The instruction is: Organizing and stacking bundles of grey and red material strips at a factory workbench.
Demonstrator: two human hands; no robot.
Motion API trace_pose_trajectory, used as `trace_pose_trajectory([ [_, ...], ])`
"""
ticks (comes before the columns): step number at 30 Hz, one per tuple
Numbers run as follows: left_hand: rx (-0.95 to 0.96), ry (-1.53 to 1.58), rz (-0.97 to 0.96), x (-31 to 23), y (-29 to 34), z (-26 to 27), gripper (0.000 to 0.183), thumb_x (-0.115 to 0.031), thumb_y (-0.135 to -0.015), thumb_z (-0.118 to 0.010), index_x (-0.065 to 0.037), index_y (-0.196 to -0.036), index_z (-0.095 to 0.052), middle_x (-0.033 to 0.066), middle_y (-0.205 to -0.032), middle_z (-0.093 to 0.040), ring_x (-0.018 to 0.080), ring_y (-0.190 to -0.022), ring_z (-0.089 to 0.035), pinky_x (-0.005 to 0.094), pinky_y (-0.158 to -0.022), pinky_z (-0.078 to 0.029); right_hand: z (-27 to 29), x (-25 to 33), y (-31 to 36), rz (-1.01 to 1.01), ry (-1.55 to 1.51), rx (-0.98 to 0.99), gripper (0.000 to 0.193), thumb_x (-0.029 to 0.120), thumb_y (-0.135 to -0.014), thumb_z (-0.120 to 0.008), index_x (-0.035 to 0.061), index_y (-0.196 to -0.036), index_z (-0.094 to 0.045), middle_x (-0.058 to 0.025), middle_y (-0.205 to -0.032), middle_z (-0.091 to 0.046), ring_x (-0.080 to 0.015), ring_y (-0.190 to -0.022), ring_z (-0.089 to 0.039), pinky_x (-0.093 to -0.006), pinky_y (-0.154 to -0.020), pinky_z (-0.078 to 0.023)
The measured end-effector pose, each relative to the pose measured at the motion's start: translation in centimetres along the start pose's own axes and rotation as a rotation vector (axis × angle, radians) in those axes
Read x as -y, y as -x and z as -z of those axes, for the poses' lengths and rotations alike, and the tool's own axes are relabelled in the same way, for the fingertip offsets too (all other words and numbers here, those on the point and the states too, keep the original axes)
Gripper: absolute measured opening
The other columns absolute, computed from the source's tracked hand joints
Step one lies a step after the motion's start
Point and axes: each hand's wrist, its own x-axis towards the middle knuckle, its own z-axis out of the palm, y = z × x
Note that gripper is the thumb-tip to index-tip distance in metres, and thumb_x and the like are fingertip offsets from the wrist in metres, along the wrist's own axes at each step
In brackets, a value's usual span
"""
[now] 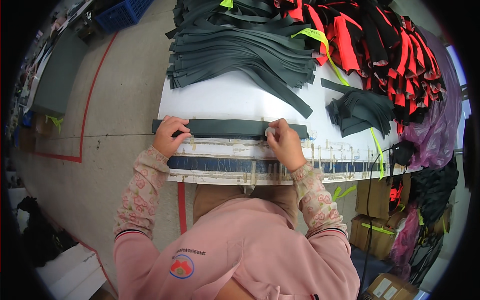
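Note:
A long dark grey-green fabric strip lies flat across the near part of the white table, along a taped dark guide band. My left hand is at the strip's left end, thumb and fingers bent together on it. Near the right end, my right hand pinches a small whitish piece of chalk against the strip. Part of the chalk is hidden by the fingers. Beyond my hands, a large heap of similar strips covers the far side of the table, one trailing toward me.
A smaller bundle of strips lies to the right, beside red-and-black fabric pieces. Purple plastic sheeting hangs at the table's right. A dark cable runs down near cardboard boxes. A blue crate stands far left.

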Motion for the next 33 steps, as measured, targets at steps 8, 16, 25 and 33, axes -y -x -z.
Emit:
trace_pose_trajectory([
  [8,-0.021,-0.009,0.013,0.3,0.3,0.2,0.013,-0.004,-0.074,-0.077,-0.005,-0.081,-0.066,0.0104,-0.102,-0.070,0.0271,-0.092,-0.060,0.0357,-0.083,-0.047,1.3,1.1,-0.1,-0.122,-0.226,-0.067,0.018,0.007,-0.089,-0.063,-0.0036,-0.102,-0.058,-0.0100,-0.067,-0.064,-0.0160,-0.057,-0.060,-0.0302,-0.056,-0.048],
  [16,-0.134,0.219,0.137,1.0,0.2,-1.5,0.016,-0.003,-0.083,-0.070,-0.004,-0.095,-0.059,0.0100,-0.094,-0.065,0.0288,-0.090,-0.060,0.0359,-0.080,-0.048,-3.4,4.4,0.0,-0.142,-0.524,0.759,0.048,0.005,-0.091,-0.060,-0.0033,-0.135,-0.045,-0.0083,-0.068,-0.063,-0.0157,-0.058,-0.061,-0.0306,-0.056,-0.049],
  [25,-0.099,0.039,0.042,0.2,0.0,-0.8,0.020,-0.001,-0.079,-0.064,-0.008,-0.097,-0.059,0.0093,-0.091,-0.062,0.0317,-0.084,-0.056,0.0401,-0.078,-0.046,-11.3,8.8,-4.2,0.106,-0.337,0.311,0.021,0.006,-0.086,-0.064,0.0008,-0.106,-0.058,-0.0121,-0.062,-0.060,-0.0279,-0.057,-0.063,-0.0375,-0.055,-0.047],
  [33,-0.111,0.063,0.078,0.5,0.2,-1.1,0.024,-0.005,-0.075,-0.071,-0.006,-0.095,-0.058,0.0086,-0.092,-0.062,0.0292,-0.084,-0.055,0.0387,-0.079,-0.046,-13.9,9.2,-4.2,0.143,-0.195,0.190,0.020,0.010,-0.084,-0.067,-0.0002,-0.101,-0.061,-0.0157,-0.075,-0.070,-0.0312,-0.066,-0.069,-0.0383,-0.063,-0.053],
])
